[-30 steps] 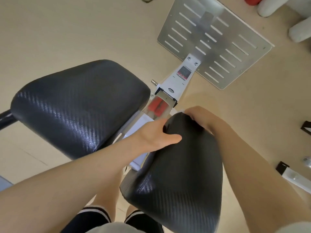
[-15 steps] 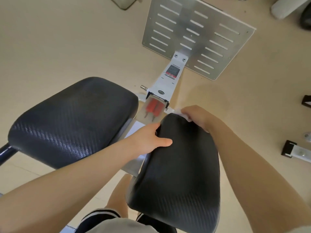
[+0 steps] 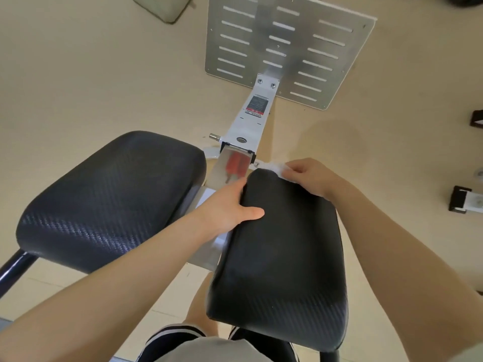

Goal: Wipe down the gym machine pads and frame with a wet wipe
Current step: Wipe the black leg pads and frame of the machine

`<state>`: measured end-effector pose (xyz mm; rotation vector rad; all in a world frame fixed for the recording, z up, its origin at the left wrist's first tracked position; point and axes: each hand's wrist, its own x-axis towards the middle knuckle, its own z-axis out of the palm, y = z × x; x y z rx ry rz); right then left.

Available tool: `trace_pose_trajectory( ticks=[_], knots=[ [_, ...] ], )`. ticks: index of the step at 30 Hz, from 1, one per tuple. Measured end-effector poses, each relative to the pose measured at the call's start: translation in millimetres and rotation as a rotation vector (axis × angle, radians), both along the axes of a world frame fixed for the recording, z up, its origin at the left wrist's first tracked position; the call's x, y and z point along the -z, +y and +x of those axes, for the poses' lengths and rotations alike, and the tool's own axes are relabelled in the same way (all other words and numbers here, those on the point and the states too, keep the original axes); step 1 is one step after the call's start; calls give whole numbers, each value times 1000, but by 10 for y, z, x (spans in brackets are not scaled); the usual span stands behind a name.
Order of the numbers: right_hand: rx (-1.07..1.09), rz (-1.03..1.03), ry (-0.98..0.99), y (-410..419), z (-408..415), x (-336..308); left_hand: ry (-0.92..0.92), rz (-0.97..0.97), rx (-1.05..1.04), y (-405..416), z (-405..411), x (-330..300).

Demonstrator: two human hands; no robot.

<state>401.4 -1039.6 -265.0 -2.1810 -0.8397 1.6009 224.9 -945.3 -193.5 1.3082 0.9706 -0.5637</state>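
Observation:
Two black textured pads sit side by side on a white machine frame point(image 3: 248, 126). My left hand point(image 3: 230, 207) grips the inner edge of the right pad point(image 3: 285, 257), thumb lying on top, fingers down the side. My right hand point(image 3: 311, 176) holds a white wet wipe point(image 3: 274, 167) against that pad's far right corner. The left pad point(image 3: 112, 199) is untouched. A red part point(image 3: 236, 165) shows in the frame between the pads.
A slotted metal footplate point(image 3: 287, 43) lies on the beige floor ahead. A pale cushion point(image 3: 162, 6) is at the top edge. Black-capped white feet of other equipment point(image 3: 462, 202) stand at the right. My legs are below the pads.
The view has shifted, so the machine sits lower in frame. My right hand has moved to the pad's far right corner and more of the wipe shows. My left hand keeps its grip.

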Motion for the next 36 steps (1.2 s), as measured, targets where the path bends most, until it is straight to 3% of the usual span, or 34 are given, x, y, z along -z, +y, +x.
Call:
trace_pose_trajectory(
  ticks=[5,10,12,18,23,29,36],
  knots=[
    [310,5,4,-611,188,-53,-28,400,487,-9,208,-84],
    [930,42,126,-1073,-210,-283,-84,501,689,-230,328,-203],
    [1060,53,219,-1246,-404,-436,-99,508,711,-300,329,-258],
    [1259,36,447,-1416,-612,-535,-177,518,721,-444,257,-391],
    [1267,62,441,-1246,-501,-390,-184,539,744,-422,105,-413],
    [1259,86,499,-1744,-1078,-868,-243,517,804,-517,-15,-549],
    [1318,29,158,-1511,-941,-770,-274,530,812,-571,-211,-605]
  ],
)
